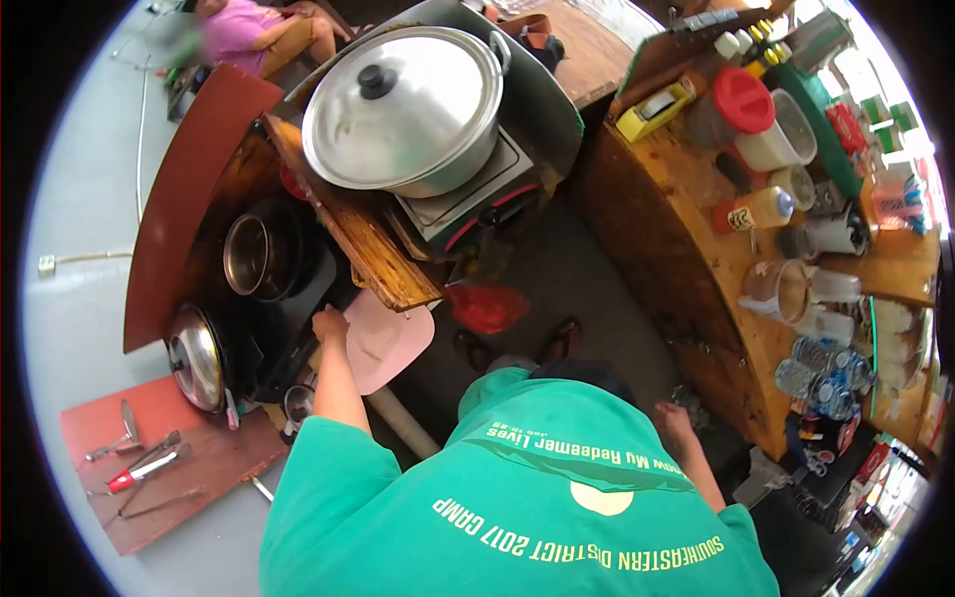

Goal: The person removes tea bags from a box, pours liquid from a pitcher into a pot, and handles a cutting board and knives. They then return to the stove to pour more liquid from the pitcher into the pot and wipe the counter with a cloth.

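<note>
My left hand (330,324) is at the front edge of a black stove (298,338), beside a pink plastic tray or board (390,343). Its fingers are curled in, and what they grip, if anything, is hidden; a stove control may be there. On the stove sits a small metal pot (249,256), with a round metal lid (196,358) leaning nearby. Low at my right side hangs my right hand (676,423), fingers loosely apart and holding nothing I can see.
A large lidded aluminium pot (403,109) stands on a tabletop burner (473,189) ahead. Right, a curved wooden counter (686,209) carries jars, bottles and cups. A red plastic bag (487,306) hangs low ahead. Utensils lie on a reddish board (149,517). Another person (259,40) sits far left.
</note>
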`<state>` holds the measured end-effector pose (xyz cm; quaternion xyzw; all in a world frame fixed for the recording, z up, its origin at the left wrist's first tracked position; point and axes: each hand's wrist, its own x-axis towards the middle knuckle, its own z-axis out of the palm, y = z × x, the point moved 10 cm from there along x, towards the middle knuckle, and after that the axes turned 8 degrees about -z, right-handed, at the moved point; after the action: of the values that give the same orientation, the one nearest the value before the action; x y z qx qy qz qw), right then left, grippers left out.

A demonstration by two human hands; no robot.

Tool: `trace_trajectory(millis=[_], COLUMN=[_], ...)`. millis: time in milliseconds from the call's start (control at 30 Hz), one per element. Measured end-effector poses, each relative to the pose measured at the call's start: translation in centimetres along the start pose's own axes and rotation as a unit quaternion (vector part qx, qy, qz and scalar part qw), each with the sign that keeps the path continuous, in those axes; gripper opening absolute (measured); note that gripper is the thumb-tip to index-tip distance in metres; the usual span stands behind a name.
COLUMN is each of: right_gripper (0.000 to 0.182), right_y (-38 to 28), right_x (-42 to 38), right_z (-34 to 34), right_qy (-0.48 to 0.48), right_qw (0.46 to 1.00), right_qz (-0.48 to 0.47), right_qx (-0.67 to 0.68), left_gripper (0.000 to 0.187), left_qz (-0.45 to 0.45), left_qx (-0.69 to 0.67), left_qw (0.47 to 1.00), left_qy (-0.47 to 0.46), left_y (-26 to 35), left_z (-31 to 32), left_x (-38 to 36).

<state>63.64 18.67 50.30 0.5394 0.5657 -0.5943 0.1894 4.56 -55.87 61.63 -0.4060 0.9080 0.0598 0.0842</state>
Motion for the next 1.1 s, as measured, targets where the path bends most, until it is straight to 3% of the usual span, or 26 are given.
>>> trace_trajectory(millis=[33,67,100,133,233,267,333,400,567,833,967,1033,1067,1100], right_gripper=[0.031,0.032,0.033,0.033,0.035,0.035,0.035,0.033,0.029,0.031,0.036,0.036,0.035,0.034], right_y=[-1.5,-3.6,-5.2,-5.7,-6.2,-6.2,-5.7,-4.2,-1.5,-1.8,-3.1,-4.0,-3.9,-4.1], right_x=[-0.6,-0.9,-0.9,-0.5,0.4,0.8,1.1,1.2,1.1,1.1,1.4,1.0,0.9,0.9], right_z=[1.1,1.9,2.6,2.9,2.9,2.5,1.7,0.8,-1.2,-0.3,0.5,0.8,1.0,1.2], right_qy=[-0.001,-0.006,-0.012,-0.014,-0.022,-0.024,-0.026,-0.035,-0.019,-0.031,-0.028,-0.024,-0.027,-0.03], right_qw=[1.0,1.0,0.998,0.998,0.998,0.995,0.993,0.999,0.999,0.999,0.999,0.997,0.998,0.998], right_qz=[0.009,-0.019,-0.046,-0.04,-0.053,-0.067,-0.079,-0.03,0.014,0.027,-0.005,-0.02,-0.018,-0.019], right_qx=[0.011,-0.015,-0.043,-0.034,-0.04,-0.065,-0.089,-0.018,-0.023,0.001,-0.034,-0.063,-0.057,-0.051], left_gripper=[0.045,0.045,0.044,0.044,0.05,0.05,0.052,0.053,0.054,0.053,0.056,0.048,0.048,0.045], left_qz=[-0.078,-0.154,-0.186,-0.18,-0.258,-0.254,-0.302,-0.308,-0.306,-0.374,-0.373,-0.324,-0.322,-0.211], left_qx=[-0.149,-0.294,-0.36,-0.353,-0.505,-0.501,-0.57,-0.576,-0.59,-0.685,-0.693,-0.63,-0.633,-0.453], left_qw=[0.982,0.927,0.896,0.901,0.773,0.778,0.677,0.667,0.624,0.519,0.513,0.625,0.623,0.823], left_qy=[-0.088,-0.174,-0.18,-0.178,-0.284,-0.282,-0.356,-0.358,-0.41,-0.349,-0.343,-0.328,-0.329,-0.271], left_y=[-1.9,-2.8,-2.8,-2.9,-3.7,-4.0,-3.5,-3.6,-3.8,-3.7,-3.0,-2.9,-3.2,-4.4], left_z=[2.2,4.1,3.7,3.8,6.3,6.1,7.7,7.8,9.1,9.5,9.3,7.3,6.4,3.5], left_x=[0.8,0.7,-0.3,-0.1,-0.7,-0.1,-1.0,-0.9,0.4,0.3,-0.9,-2.2,-3.0,-2.5])
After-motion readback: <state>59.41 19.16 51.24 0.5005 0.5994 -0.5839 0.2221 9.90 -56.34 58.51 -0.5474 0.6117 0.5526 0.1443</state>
